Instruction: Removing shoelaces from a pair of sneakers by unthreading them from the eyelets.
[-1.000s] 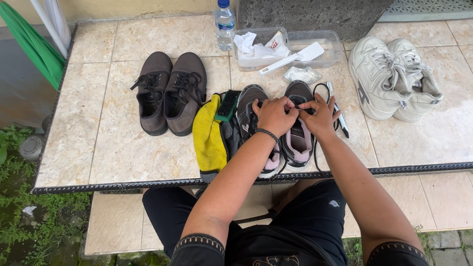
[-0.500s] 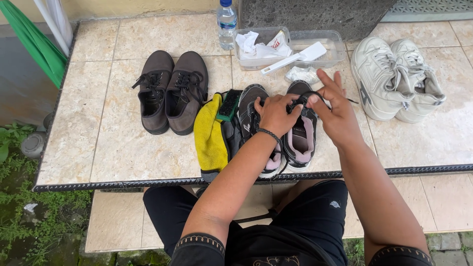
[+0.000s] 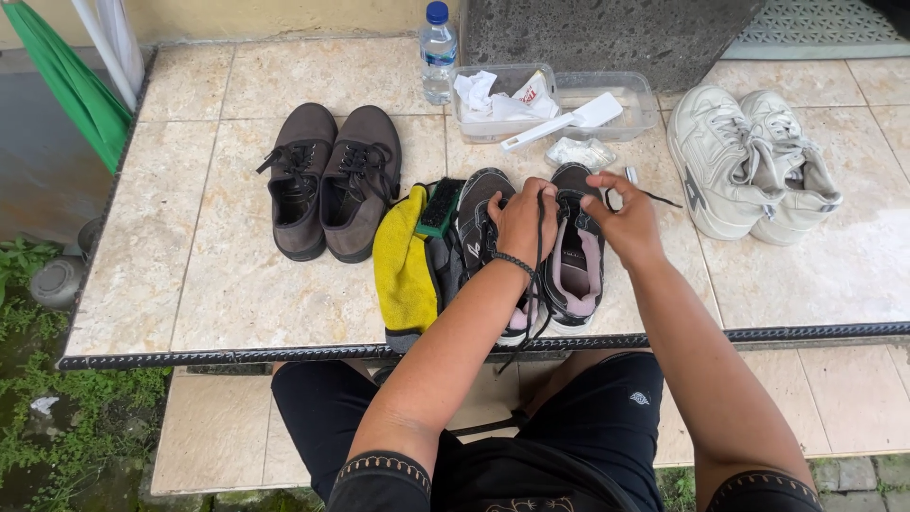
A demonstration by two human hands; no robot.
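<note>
The grip of the left hand (image 3: 521, 220) is closed on a black shoelace (image 3: 538, 248), pinching it at the fingertips above a pair of black sneakers with pink lining (image 3: 559, 256); a dark bead bracelet (image 3: 513, 263) circles that wrist. The right hand (image 3: 621, 220) pinches the other end of the lace, whose thin tip runs out toward the right. The lace hangs down between the two shoes and trails over the near edge of the surface (image 3: 218, 275), a tiled slab of pale stone. The sneakers stand at the middle of that near edge, toes pointing away from the person.

Touching their left side lie a yellow cloth (image 3: 403, 270) and a brush with a green back (image 3: 441, 207). Further left, toward the middle of the surface, stands a pair of dark brown lace-up shoes (image 3: 327, 180). Near the right edge stands a pair of bulky white sneakers (image 3: 749, 161).

Along the far edge sits a clear plastic rectangular tray (image 3: 635, 104) holding crumpled white paper and a small white packet with red print; a white flat-handled tool (image 3: 569, 123) lies across it. A small crinkled clear packet (image 3: 580, 152) lies just in front of the tray. Left of the tray stands a clear water bottle with a blue cap (image 3: 437, 52) and a pale label band.
</note>
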